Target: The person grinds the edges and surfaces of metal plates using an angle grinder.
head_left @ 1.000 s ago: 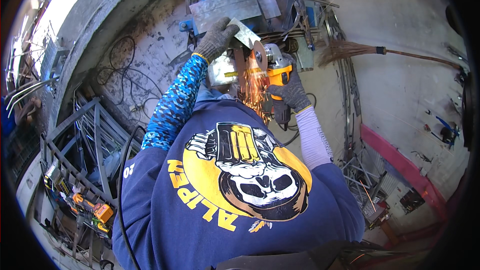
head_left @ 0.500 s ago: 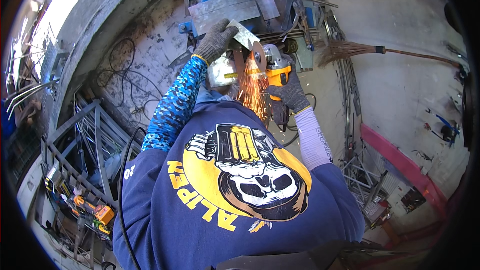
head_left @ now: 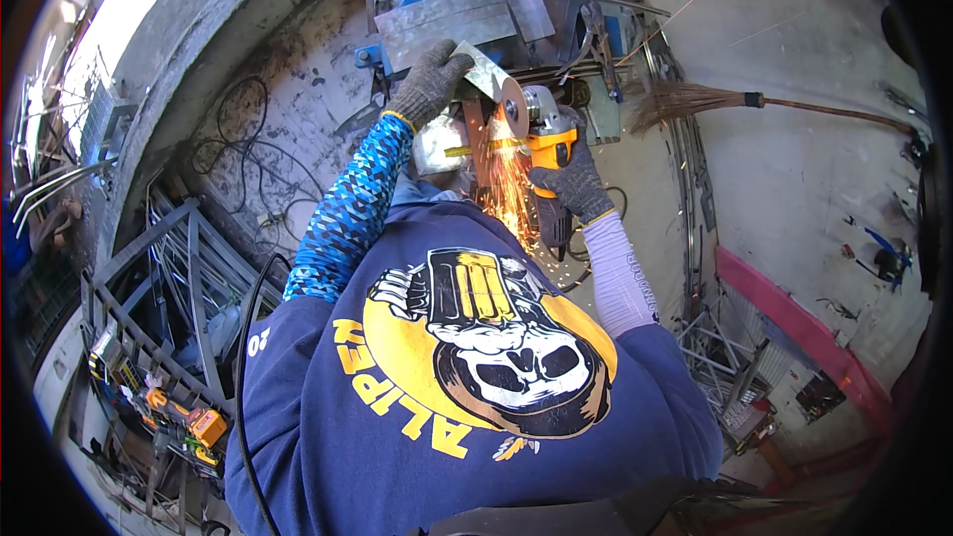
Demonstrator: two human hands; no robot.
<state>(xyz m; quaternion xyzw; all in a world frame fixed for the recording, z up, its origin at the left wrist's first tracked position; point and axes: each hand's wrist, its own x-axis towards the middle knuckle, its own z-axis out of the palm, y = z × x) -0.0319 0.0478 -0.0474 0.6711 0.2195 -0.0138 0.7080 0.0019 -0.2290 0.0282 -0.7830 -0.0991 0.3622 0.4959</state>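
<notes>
1. The small metal plate [head_left: 481, 69] is out in front of the person, aslant between the two hands, just below a larger grey sheet [head_left: 447, 28].
2. The left hand [head_left: 432, 84], in a dark knitted glove, grasps the plate by its upper left end; I can't make out from here where the thumb lies.
3. The right hand [head_left: 581, 179], gloved too, is wrapped round the yellow and black body of an angle grinder [head_left: 553, 149].
4. The grinder's disc [head_left: 513, 107] stands against the plate's right end, and sparks [head_left: 504, 189] pour down toward the person's front.
5. I'd judge the plate light and stiff, hardly fragile, though slick on its flat faces and likely sharp at the rim. By the disc it must be hot, so the far left end is the sensible place to hold.
6. The grinder looks the heavier thing, one that likely pulls and shakes; its body, behind the metal head, is where to take hold.
7. Off to the right, a broom [head_left: 685, 104] shows its bristles toward the work.
</notes>
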